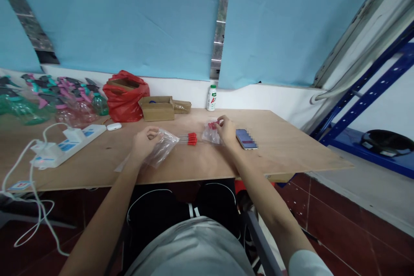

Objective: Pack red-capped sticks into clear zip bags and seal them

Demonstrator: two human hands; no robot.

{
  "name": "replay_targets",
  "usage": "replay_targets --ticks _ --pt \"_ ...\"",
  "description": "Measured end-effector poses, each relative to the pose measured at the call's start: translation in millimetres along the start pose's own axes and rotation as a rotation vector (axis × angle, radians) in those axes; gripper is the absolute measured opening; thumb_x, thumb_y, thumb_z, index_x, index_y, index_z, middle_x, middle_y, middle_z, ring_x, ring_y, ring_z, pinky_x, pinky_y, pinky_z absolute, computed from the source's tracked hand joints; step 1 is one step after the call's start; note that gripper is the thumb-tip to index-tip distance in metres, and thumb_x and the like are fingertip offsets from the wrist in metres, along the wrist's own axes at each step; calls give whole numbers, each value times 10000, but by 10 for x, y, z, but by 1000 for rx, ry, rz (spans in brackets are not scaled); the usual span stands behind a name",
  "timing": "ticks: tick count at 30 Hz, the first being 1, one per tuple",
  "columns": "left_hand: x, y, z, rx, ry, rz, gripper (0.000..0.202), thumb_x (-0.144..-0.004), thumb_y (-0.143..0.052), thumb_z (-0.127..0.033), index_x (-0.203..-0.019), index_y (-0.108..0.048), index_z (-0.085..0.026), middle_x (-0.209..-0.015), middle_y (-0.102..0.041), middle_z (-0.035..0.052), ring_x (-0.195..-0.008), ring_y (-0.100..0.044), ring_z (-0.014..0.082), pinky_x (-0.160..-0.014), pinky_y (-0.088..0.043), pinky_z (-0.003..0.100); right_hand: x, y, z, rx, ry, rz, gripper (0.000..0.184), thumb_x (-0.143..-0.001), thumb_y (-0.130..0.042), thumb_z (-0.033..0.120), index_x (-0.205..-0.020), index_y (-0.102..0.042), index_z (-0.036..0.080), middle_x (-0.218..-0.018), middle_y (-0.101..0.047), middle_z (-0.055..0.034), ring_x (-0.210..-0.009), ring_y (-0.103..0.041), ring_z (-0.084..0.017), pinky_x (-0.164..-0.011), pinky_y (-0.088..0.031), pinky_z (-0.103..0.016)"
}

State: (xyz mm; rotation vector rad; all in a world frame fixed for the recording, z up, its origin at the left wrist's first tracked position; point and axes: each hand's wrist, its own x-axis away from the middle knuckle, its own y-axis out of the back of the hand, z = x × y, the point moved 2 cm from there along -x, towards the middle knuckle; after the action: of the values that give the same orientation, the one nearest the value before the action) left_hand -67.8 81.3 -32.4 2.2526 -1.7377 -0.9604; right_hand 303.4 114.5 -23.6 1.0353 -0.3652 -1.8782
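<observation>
My left hand (145, 142) pinches the edge of a clear plastic bag (163, 147) lying toward the table's middle. Several thin grey rods with red ends (192, 139) lie at the bag's right end; whether they are partly inside it I cannot tell. My right hand (227, 130) is at a second, smaller clear bag (210, 134) that holds small red pieces (212, 125). Its thumb and fingers are closed at the red pieces; exactly what they grip is too small to make out. A phone (246, 139) lies just right of that hand.
At the back stand a white bottle with a green cap (211, 98), an open cardboard box (157, 108) and a red plastic bag (127, 97). Spray bottles (77, 105) crowd the left. A power strip (69, 146) with white cables lies nearer. Blue shelving (365, 99) stands right.
</observation>
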Motion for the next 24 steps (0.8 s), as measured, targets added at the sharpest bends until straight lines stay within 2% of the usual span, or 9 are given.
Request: replay_targets --ticks 4,9,12,15,19,24 --pt "0 8 19 -13 -13 -12 353 -819 -761 -447 -1094 -713 -232 -942 -822 66 -894 -768 263 -838 -560 351 -5 -122 88 56 -42 43 225 -932 -759 300 -1131 -738 197 -948 -815 -90 -929 -748 -243 -894 -518 -332" --pt "-15 -22 76 -22 -36 -30 390 -801 -761 -500 -1082 -721 -232 -941 -822 68 -896 -767 271 -860 -559 368 115 -168 130 200 24 127 395 -954 -784 347 -1302 -690 186 -1100 -813 -132 -1056 -748 -273 -947 -511 -355" --pt "-35 -43 116 -14 -39 -29 409 -790 -760 -519 -1087 -724 -240 -943 -826 63 -899 -772 281 -875 -569 387 186 -156 184 328 57 146 452 -977 -769 363 -1384 -646 209 -1220 -777 -144 -1093 -735 -282 -946 -505 -362" --pt "-46 -47 127 -5 -37 -29 407 -780 -766 -514 -1081 -726 -242 -930 -827 59 -882 -774 282 -848 -575 388 247 -144 285 446 117 147 429 -1002 -731 356 -1410 -647 252 -1353 -697 -144 -1124 -703 -280 -923 -502 -360" --pt "-32 -37 83 24 -39 -41 384 -778 -769 -490 -1063 -737 -235 -916 -826 62 -852 -773 273 -799 -583 373 308 -143 426 543 273 172 301 -1065 -619 363 -1316 -739 247 -1385 -627 -161 -1257 -587 -307 -925 -492 -375" --pt "7 -29 3 49 -103 -34 386 -807 -766 -487 -1091 -773 -226 -916 -837 66 -880 -790 278 -833 -598 379 348 -187 448 628 367 232 348 -1088 -542 354 -1155 -828 168 -1326 -639 -211 -1286 -509 -366 -999 -452 -465"
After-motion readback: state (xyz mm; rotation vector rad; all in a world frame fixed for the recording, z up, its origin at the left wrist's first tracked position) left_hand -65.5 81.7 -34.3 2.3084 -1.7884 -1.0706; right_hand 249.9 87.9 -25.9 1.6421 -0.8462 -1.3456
